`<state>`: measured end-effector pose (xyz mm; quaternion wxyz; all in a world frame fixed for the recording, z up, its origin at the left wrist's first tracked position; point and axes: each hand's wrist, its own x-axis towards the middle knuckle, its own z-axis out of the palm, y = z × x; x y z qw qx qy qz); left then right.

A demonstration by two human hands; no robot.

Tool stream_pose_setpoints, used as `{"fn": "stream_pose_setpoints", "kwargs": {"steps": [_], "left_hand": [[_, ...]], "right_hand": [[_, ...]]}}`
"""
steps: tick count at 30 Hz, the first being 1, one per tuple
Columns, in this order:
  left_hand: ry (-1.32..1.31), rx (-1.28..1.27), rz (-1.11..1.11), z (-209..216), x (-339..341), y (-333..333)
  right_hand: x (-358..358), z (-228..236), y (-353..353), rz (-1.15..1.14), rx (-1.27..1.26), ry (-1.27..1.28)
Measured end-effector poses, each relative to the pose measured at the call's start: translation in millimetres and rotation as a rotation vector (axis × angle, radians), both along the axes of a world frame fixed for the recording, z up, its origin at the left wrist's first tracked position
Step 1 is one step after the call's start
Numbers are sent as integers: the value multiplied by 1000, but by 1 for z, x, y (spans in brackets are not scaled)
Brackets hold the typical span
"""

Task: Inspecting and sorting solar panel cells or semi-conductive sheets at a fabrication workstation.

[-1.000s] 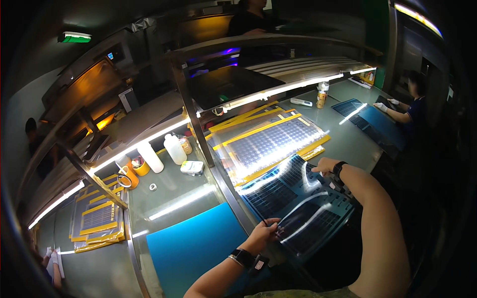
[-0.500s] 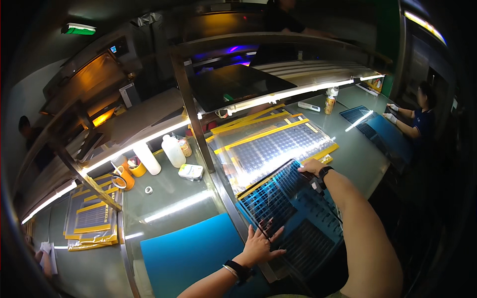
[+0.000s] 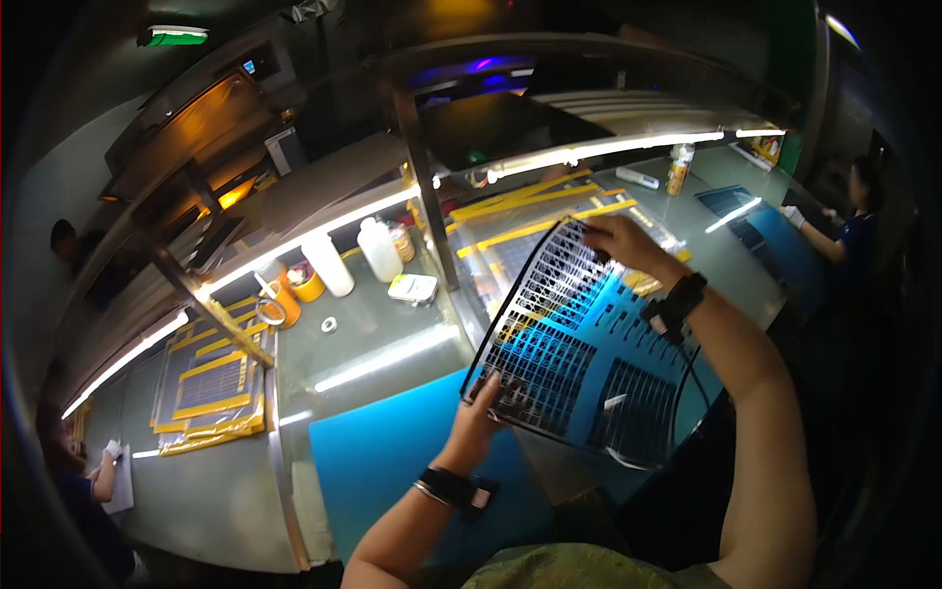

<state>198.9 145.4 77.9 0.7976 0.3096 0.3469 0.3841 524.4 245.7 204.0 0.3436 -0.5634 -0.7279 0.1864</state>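
Observation:
Between my hands is a thin, flexible sheet [image 3: 559,348] printed with black grids on glossy blue, bowed and tilted up off the bench. My right hand [image 3: 620,243] pinches its far edge near the top corner. At the near left edge, my left hand [image 3: 475,412] grips the sheet, its thumb on the printed face and its other fingers partly hidden. A plain blue sheet [image 3: 392,471] lies flat on the bench below my left forearm. Behind the raised sheet, clear films with yellow tape borders [image 3: 510,234] lie stacked, partly covered by it.
White bottles [image 3: 328,265], orange tape rolls [image 3: 278,308], and a small white box [image 3: 413,289] stand left of the metal post [image 3: 429,187]. More taped films [image 3: 211,383] lie far left. A co-worker [image 3: 852,231] handles another blue sheet at the right; a gloved hand [image 3: 113,452] shows at the left.
Both hands have raised the gridded sheet off the bench and tilted it up. My left hand has gone from spread fingers on its surface to gripping its edge. The view has shifted slightly.

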Motion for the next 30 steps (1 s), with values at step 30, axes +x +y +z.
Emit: {"fn": "stream_pose_setpoints", "kwargs": {"steps": [30], "left_hand": [[774,16,395,-26,-292,-246]], "right_hand": [[-222,-157,-324,-320,-417,518]]}}
